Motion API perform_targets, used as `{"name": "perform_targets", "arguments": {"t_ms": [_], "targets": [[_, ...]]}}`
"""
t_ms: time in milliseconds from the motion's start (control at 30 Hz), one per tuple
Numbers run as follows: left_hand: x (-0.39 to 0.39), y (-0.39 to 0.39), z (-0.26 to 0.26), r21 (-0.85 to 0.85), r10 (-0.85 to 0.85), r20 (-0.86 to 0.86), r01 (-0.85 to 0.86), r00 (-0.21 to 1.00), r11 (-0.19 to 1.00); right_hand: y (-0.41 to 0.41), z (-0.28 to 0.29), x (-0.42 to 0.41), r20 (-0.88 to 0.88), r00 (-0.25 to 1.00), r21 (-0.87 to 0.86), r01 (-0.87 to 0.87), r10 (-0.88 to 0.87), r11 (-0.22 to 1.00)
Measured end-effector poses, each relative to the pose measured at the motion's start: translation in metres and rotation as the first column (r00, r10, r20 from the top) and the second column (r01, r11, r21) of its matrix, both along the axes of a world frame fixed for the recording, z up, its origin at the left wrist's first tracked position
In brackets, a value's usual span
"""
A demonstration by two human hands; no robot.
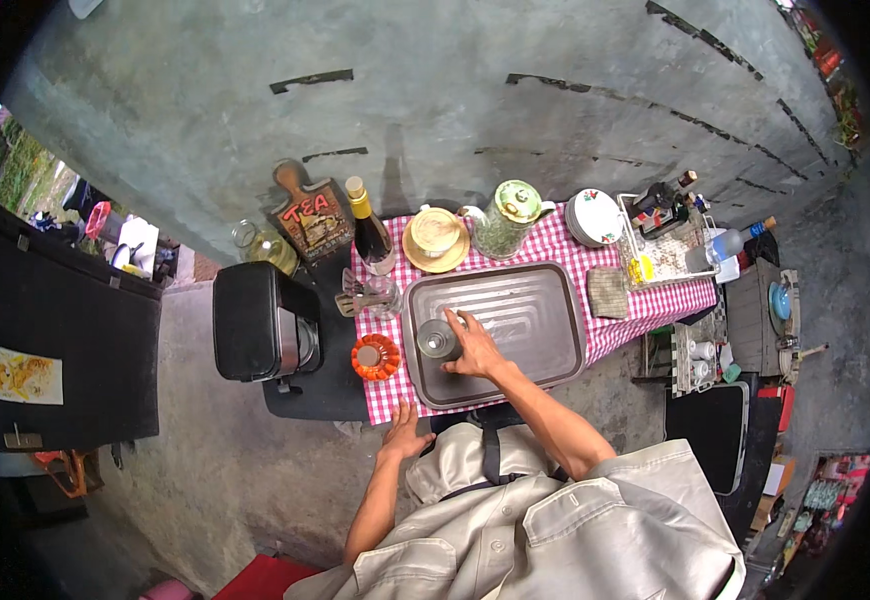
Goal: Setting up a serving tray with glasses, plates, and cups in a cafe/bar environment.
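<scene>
A brown rectangular tray (pixel 510 390) lies on a pink-and-white checked cloth (pixel 615 330). On its left part stands a glass (pixel 438 339), seen from above. My right hand (pixel 476 346) reaches over the tray with thumb and fingers spread around the glass's right side; whether they press on it I cannot tell. Near the front edge of the cloth is my left hand (pixel 403 433), fingers apart and holding nothing. An orange-red ribbed container (pixel 375 358) stands left of the tray, with a glass of utensils (pixel 382 298) behind it.
Behind the tray stand a dark bottle (pixel 372 236), a yellowish cup on a saucer (pixel 436 234), a green-lidded pitcher (pixel 511 221) and stacked plates (pixel 594 217). A folded cloth (pixel 607 292) and a bottle-filled basket (pixel 667 283) are at right. A black appliance (pixel 247 322) stands left.
</scene>
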State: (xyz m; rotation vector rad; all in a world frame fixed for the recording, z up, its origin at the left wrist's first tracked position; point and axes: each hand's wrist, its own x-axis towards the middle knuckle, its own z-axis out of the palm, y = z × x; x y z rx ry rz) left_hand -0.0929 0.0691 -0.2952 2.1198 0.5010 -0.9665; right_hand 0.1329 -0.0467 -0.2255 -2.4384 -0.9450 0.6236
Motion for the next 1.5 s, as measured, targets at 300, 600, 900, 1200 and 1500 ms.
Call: {"name": "perform_targets", "arguments": {"t_ms": [300, 600, 900, 1200, 1500], "targets": [[-0.025, -0.010, -0.011, -0.046, 0.189, 0.300, -0.184, 0.935, 0.982, -0.135, -0.019, -0.056, -0.185, 0.885, -0.009, 0.434, -0.428, 0.901], [-0.022, -0.015, -0.018, 0.071, 0.120, 0.368, -0.156, 0.922, 0.985, -0.306, -0.054, -0.157, -0.502, 0.348, -0.535, 0.595, -0.792, 0.600], [-0.014, -0.059, -0.022, 0.347, 0.146, 0.621, -0.437, 0.770, 0.830, -0.379, -0.072, -0.202, -0.526, 0.115, -0.562, 0.697, -0.843, 0.446], [0.034, -0.237, -0.010, -0.151, 0.395, 0.352, -0.365, 0.849, 0.919, -0.502, -0.074, -0.238, -0.739, 0.111, -0.409, 0.711, -0.665, 0.573], [0.114, -0.405, 0.018, -0.163, -0.386, 0.021, 0.384, 0.922, 0.909, -0.567, -0.095, -0.273, -0.835, 0.053, -0.309, 0.778, -0.548, 0.547]]}}
